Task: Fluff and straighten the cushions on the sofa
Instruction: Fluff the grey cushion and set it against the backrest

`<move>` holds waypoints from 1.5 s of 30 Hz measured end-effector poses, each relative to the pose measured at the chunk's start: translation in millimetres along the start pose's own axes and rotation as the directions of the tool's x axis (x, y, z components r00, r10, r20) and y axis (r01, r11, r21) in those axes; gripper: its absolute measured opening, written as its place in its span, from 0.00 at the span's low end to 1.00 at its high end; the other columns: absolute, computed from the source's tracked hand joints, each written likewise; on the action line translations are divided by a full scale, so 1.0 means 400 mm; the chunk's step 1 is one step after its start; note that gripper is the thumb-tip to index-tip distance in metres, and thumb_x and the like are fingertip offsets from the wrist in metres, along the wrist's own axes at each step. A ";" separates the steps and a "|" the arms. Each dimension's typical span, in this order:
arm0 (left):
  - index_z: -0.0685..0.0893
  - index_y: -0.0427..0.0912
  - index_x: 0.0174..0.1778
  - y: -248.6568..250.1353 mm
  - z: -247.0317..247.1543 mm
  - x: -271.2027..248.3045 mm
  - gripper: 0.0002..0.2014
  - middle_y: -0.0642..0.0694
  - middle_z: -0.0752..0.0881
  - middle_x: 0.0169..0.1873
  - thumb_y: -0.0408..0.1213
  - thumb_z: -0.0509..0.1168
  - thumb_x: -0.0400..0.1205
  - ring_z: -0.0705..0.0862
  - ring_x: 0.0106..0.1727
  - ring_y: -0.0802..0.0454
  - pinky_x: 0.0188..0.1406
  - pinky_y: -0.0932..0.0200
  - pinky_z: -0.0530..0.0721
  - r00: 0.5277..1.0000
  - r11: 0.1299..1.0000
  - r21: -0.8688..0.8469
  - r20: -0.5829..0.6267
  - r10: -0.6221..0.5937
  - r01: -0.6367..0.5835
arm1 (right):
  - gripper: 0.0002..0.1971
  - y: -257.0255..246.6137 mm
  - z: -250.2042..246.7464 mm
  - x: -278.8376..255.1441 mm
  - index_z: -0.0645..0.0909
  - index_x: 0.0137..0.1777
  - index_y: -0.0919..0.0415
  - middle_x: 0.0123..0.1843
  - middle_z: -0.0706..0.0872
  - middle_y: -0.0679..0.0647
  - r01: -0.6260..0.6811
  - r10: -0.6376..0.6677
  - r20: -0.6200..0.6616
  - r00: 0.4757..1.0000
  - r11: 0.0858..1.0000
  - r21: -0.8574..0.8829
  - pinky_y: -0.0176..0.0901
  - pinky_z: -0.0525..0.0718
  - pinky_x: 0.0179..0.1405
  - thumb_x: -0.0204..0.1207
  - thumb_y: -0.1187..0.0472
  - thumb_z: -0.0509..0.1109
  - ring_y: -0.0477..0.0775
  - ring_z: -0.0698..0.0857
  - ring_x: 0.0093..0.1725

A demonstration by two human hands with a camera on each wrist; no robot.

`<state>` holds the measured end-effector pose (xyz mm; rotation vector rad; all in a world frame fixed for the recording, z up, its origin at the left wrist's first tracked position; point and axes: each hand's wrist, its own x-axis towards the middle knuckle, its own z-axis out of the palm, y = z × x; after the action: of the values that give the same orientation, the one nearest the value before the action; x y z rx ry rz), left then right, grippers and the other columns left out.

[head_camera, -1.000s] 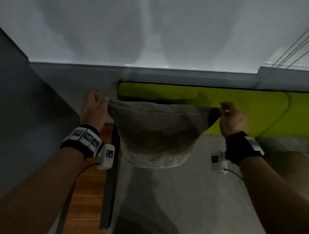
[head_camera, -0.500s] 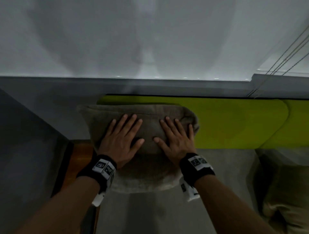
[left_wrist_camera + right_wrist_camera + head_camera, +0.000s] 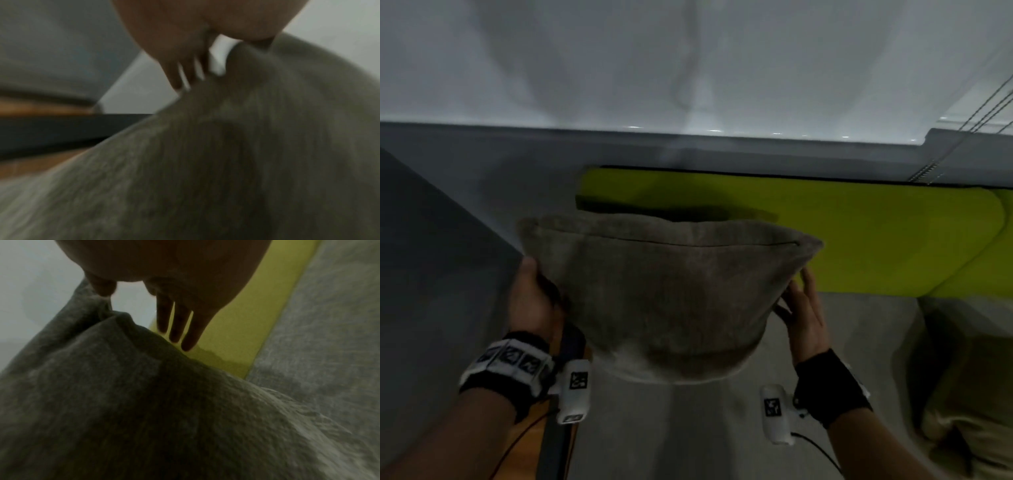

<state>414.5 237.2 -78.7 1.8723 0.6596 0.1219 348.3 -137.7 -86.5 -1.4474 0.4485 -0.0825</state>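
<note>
A grey-brown cushion [image 3: 667,294] stands upright in front of the sofa's lime-green back cushion [image 3: 842,240], its zip seam on top. My left hand [image 3: 534,301] presses its left side, thumb to the front. My right hand [image 3: 803,308] is on its right side. In the left wrist view the straight fingers [image 3: 179,73] lie along the cushion [image 3: 226,162]. In the right wrist view the straight fingers [image 3: 176,324] reach behind the cushion [image 3: 144,402] and the thumb touches its corner. Whether its bottom rests on the grey seat [image 3: 842,342] I cannot tell.
A beige cushion [image 3: 962,411] lies on the seat at the right. The grey armrest [image 3: 431,274] rises on the left, with wooden floor [image 3: 551,455] and a dark frame edge below it. A white wall and blind cords [image 3: 969,116] stand behind.
Half a second ago both palms lay flat on the cushion's front. They have slid out to its two sides, and the cushion stands taller and wider.
</note>
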 end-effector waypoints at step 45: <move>0.45 0.54 0.90 0.089 0.112 0.026 0.41 0.53 0.47 0.90 0.71 0.34 0.82 0.49 0.90 0.48 0.87 0.35 0.43 0.694 0.415 0.560 0.525 0.492 -0.717 | 0.39 -0.114 0.149 0.085 0.47 0.92 0.40 0.93 0.41 0.40 -0.025 -0.183 -0.105 0.977 0.390 -0.920 0.83 0.31 0.81 0.84 0.26 0.41 0.51 0.37 0.92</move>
<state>454.0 196.4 -67.5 2.8074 -0.3250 0.0544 409.6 -99.0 -47.6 -2.6256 0.6267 -0.0442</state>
